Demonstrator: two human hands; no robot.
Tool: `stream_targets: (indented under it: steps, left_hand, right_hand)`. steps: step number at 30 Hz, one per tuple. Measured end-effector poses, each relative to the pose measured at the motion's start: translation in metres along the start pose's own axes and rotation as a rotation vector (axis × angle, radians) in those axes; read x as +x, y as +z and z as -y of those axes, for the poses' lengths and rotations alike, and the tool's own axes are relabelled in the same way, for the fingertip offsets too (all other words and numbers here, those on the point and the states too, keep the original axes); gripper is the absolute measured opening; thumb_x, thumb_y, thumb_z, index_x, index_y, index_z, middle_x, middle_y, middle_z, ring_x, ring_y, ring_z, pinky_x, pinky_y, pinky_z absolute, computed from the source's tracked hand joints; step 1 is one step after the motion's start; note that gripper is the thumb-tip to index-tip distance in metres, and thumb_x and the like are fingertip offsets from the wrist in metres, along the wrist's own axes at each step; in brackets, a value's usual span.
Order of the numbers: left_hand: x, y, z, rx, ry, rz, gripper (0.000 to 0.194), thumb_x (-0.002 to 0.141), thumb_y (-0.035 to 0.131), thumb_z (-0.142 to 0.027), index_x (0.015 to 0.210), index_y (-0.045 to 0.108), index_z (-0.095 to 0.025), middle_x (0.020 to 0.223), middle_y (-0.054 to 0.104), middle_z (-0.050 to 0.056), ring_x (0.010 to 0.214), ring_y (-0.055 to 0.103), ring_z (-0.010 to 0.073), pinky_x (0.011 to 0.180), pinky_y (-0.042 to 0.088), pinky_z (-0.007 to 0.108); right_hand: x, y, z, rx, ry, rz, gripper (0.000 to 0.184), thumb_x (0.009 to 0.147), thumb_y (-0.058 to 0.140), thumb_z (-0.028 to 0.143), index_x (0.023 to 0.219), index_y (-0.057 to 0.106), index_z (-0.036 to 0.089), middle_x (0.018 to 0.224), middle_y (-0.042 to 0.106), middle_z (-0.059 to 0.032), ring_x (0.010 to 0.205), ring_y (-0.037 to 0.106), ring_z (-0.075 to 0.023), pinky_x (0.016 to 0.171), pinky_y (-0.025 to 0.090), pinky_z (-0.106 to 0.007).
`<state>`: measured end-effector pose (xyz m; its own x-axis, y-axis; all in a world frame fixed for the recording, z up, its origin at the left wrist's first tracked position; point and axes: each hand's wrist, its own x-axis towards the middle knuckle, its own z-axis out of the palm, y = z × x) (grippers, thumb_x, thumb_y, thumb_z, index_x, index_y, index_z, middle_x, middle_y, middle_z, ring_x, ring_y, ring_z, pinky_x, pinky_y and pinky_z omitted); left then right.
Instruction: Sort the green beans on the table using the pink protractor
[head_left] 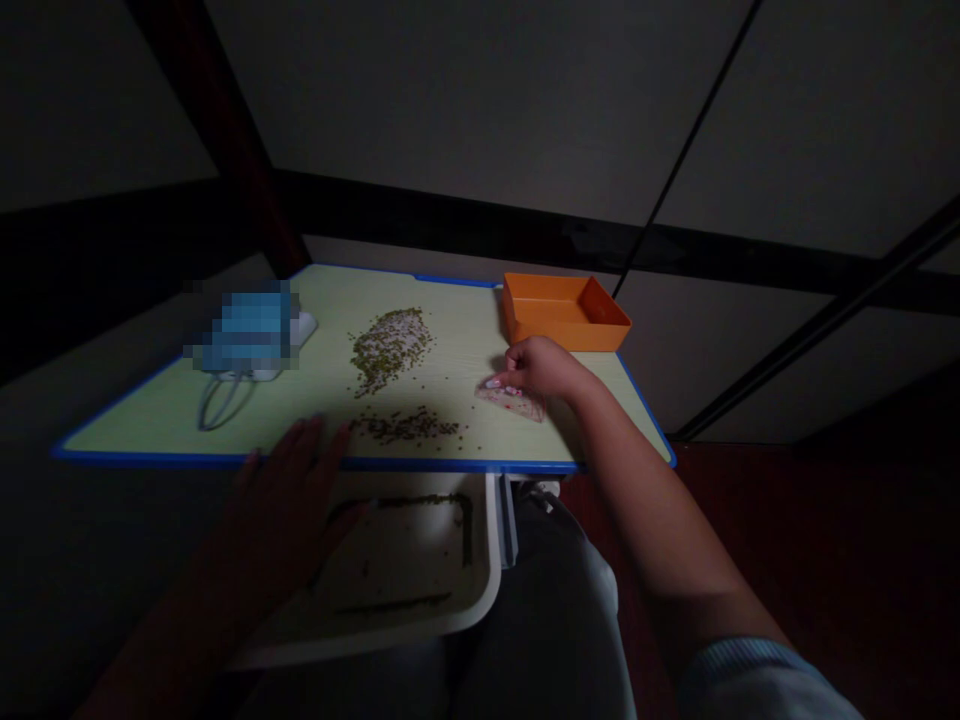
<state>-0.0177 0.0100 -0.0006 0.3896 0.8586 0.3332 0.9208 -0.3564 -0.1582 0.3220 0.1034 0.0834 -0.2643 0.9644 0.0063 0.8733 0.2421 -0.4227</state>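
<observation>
My right hand (544,368) is closed, its fingers pinching a flat, see-through piece with pink marks (517,402) that rests on or just above the tabletop. My left hand (289,490) is in shadow with fingers spread, at the front edge left of centre, over the white drawer-like tray (491,590); nothing shows in it. Between the hands, a strip of small dark grains (409,426) lies along the near edge. Farther back is a pile of small green and whitish grains (391,346). Loose grains are scattered around both.
The pale tabletop (465,330) has a blue rim. An orange open box (562,335) stands at its back right corner. On the left sit a pixelated blue item (251,325) and a looped cord (217,405). Dark grains line the tray's inside. Panels rise behind.
</observation>
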Motion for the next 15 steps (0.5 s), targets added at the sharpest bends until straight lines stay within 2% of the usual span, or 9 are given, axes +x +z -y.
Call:
stream_targets:
  steps: [5, 8, 10, 12, 15]
  left_hand:
    - [0.000, 0.002, 0.001, 0.004, 0.006, -0.014, 0.074, 0.084, 0.034, -0.056, 0.144, 0.038, -0.013, 0.151, 0.043, 0.026, 0.140, 0.042, 0.0397, 0.104, 0.043, 0.064]
    - [0.000, 0.002, 0.001, 0.008, 0.017, -0.025, 0.073, 0.084, 0.034, -0.055, 0.143, 0.040, -0.012, 0.151, 0.043, 0.026, 0.140, 0.043, 0.0398, 0.105, 0.043, 0.063]
    - [0.000, 0.002, 0.002, 0.008, 0.020, -0.024, 0.073, 0.084, 0.035, -0.055, 0.143, 0.041, -0.012, 0.150, 0.044, 0.026, 0.139, 0.043, 0.0405, 0.104, 0.043, 0.063]
    - [-0.001, 0.003, 0.003, 0.011, 0.025, -0.031, 0.073, 0.084, 0.034, -0.055, 0.143, 0.040, -0.011, 0.149, 0.045, 0.027, 0.139, 0.044, 0.0414, 0.102, 0.044, 0.064]
    - [-0.001, 0.004, 0.004, 0.017, 0.035, -0.051, 0.074, 0.085, 0.034, -0.056, 0.143, 0.039, -0.011, 0.149, 0.045, 0.027, 0.138, 0.044, 0.0417, 0.102, 0.044, 0.064]
  right_hand:
    - [-0.001, -0.007, 0.002, -0.214, 0.190, -0.176, 0.036, 0.079, 0.071, 0.050, 0.069, 0.064, 0.016, 0.070, 0.060, -0.0075, 0.063, 0.046, -0.0154, 0.056, 0.023, -0.029]
    - [-0.002, -0.007, 0.001, -0.094, 0.156, -0.192, 0.034, 0.079, 0.073, 0.046, 0.066, 0.061, 0.016, 0.066, 0.058, -0.0052, 0.060, 0.046, -0.0139, 0.056, 0.025, -0.029]
    - [-0.002, -0.004, 0.002, 0.108, 0.051, -0.100, 0.037, 0.077, 0.074, 0.046, 0.064, 0.058, 0.016, 0.060, 0.055, -0.0008, 0.056, 0.044, -0.0107, 0.055, 0.027, -0.026]
    - [-0.004, 0.001, 0.005, 0.313, -0.054, 0.050, 0.043, 0.074, 0.075, 0.052, 0.061, 0.054, 0.016, 0.055, 0.051, 0.0033, 0.052, 0.042, -0.0078, 0.054, 0.028, -0.024]
    - [-0.006, 0.006, 0.012, 0.448, -0.159, 0.229, 0.050, 0.067, 0.076, 0.058, 0.058, 0.052, 0.016, 0.051, 0.050, 0.0055, 0.050, 0.041, -0.0061, 0.053, 0.028, -0.023]
